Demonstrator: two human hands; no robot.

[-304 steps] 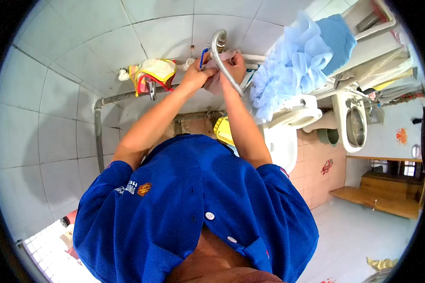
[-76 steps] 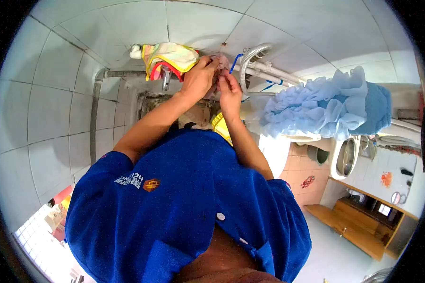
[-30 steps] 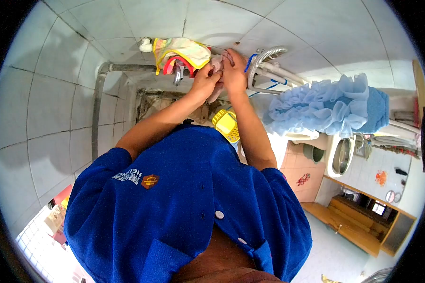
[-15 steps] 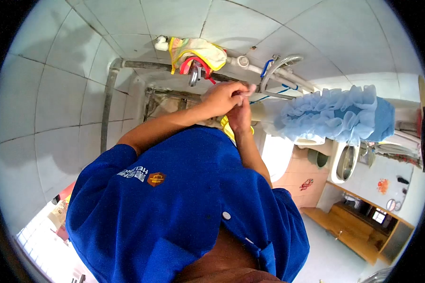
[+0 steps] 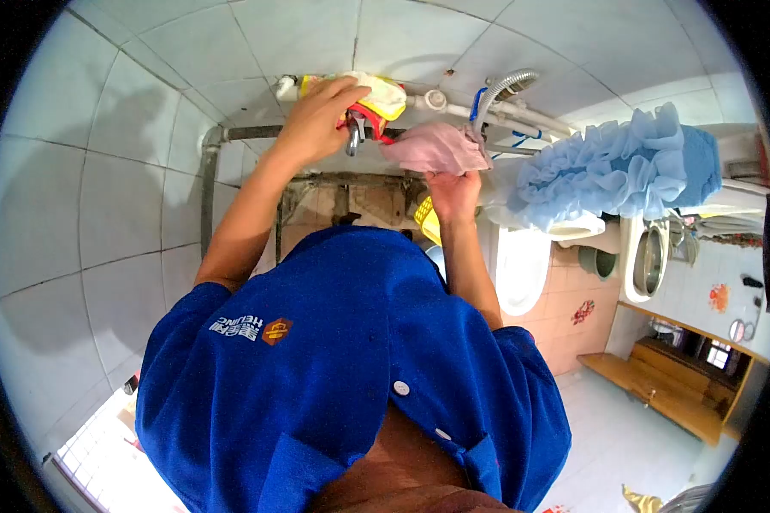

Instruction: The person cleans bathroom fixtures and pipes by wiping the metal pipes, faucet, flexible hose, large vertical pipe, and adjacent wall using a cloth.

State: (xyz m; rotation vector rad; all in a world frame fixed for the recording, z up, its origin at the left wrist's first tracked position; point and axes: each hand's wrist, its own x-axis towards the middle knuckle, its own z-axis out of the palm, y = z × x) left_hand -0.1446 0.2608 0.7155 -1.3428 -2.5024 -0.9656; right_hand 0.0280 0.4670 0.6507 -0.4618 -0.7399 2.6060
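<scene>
Tilework point(image 5: 419, 38), one pink cloth point(image 5: 436, 147) clamped in right fingers point(image 5: 437, 181), one yellow cloth point(image 5: 390, 97) under left fingers point(image 5: 338, 91), grip unclear.

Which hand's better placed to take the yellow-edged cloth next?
Probably the left hand: it is at the yellow-edged cloth, while the right hand holds the pink cloth.

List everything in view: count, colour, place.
tap: 1, silver, at wall
trimmed cloth: 1, yellow and red, above tap
pink cloth: 1, pink, in right hand
hose: 1, silver, above pink cloth
basket: 1, yellow, below pink cloth
ruffled fabric: 1, light blue, right
bucket: 1, grey, right
cabinet: 1, brown, lower right
fixtures: several, white, below ruffled fabric
pipes: several, grey and white, wall
left hand: 1, bare, at trimmed cloth
right hand: 1, bare, holding pink cloth
shirt: 1, blue, bottom centre
</scene>
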